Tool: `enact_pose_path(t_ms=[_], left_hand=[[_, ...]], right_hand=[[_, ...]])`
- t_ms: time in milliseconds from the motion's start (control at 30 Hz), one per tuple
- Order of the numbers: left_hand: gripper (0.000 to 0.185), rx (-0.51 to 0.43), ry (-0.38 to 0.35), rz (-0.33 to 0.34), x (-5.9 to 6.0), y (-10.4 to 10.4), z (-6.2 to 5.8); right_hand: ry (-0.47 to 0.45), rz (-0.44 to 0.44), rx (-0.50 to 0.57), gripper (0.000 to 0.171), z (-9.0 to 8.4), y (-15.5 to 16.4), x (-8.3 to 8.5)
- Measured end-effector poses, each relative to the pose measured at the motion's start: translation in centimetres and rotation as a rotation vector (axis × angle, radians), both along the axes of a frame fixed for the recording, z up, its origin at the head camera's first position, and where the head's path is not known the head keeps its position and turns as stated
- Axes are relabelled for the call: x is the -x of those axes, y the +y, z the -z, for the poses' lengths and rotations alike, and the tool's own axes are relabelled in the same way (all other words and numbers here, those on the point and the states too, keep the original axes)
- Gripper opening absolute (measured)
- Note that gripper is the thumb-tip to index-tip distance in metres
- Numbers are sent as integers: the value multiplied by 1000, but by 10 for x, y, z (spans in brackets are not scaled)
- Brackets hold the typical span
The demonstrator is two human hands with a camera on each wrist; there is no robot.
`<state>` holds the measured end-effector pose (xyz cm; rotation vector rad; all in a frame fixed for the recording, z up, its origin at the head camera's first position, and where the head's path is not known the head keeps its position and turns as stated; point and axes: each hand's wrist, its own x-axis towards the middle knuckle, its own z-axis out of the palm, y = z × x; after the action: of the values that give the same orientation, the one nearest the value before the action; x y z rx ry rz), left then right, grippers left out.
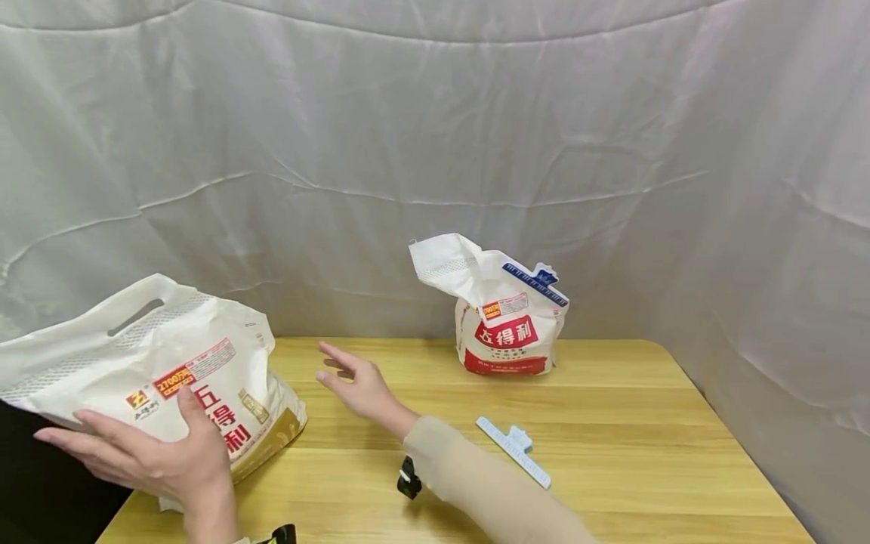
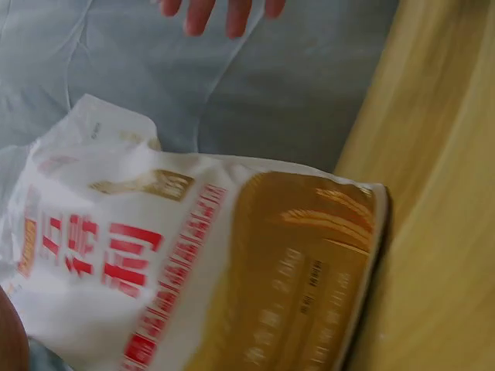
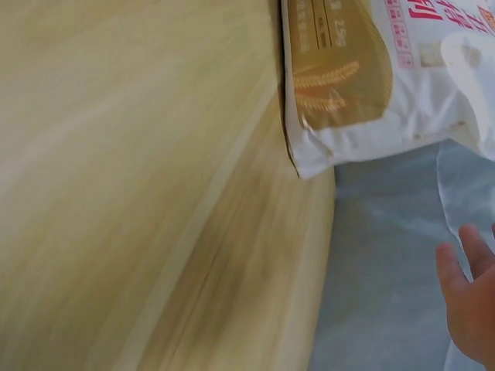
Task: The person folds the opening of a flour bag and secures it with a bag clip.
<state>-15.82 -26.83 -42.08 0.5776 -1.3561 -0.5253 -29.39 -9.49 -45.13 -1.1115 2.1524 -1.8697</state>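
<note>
A white flour bag (image 1: 211,355) with red lettering and a gold base leans at the table's left side, its handle end flopped out to the left. My left hand (image 1: 156,457) is in front of it, thumb raised over the printed face and fingers stretched leftward. Wheat ears show on the gold panel of this flour bag (image 3: 340,93) in the right wrist view. My right hand (image 1: 363,389) is held to the right of the bag, apart from it, with its fingers extended. Nothing is in its grasp. Its fingertips (image 2: 197,17) show at the top of the left wrist view.
A second, smaller flour bag (image 1: 506,347) stands at the back of the wooden table (image 1: 632,453), a dark blue sealing clip (image 1: 537,283) across its folded top. On the tabletop lies a light blue sealing clip (image 1: 513,449), beside my right sleeve. Grey cloth (image 1: 381,136) hangs behind.
</note>
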Motion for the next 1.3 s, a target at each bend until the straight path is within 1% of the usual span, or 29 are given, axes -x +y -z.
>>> enact_pose_path(t_ms=[133, 300, 367, 433, 567, 733, 833, 967, 1100, 1167, 1300], left_hand=[[98, -56, -55, 6, 0, -9, 17], [101, -111, -120, 19, 5, -15, 38], [101, -147, -152, 34, 6, -16, 44], [103, -187, -188, 54, 7, -16, 47], [104, -246, -205, 81, 8, -15, 50], [105, -259, -192, 84, 11, -15, 49], [105, -256, -182, 91, 12, -13, 50], [103, -223, -154, 102, 11, -12, 50], [99, -197, -117, 119, 10, -7, 45], [99, -190, -98, 134, 10, -6, 43], [101, -207, -84, 146, 13, -7, 46]], right_hand=[[-66, -46, -11, 56, -1, -16, -3], [-127, -65, -13, 57, -2, -33, -2], [-139, -67, -18, 57, -2, -39, -2], [-138, -63, -30, 56, -3, -46, -2], [-124, -43, -65, 52, -6, -60, -3], [-127, -20, -96, 46, -13, -73, -5], [-144, -18, -97, 44, -16, -78, -5], [-173, -41, -53, 44, -20, -82, -7], [-206, -69, 7, 45, -20, -88, -7], [-211, -76, 19, 47, -20, -90, -8], [-223, -100, 42, 52, -19, -91, -9]])
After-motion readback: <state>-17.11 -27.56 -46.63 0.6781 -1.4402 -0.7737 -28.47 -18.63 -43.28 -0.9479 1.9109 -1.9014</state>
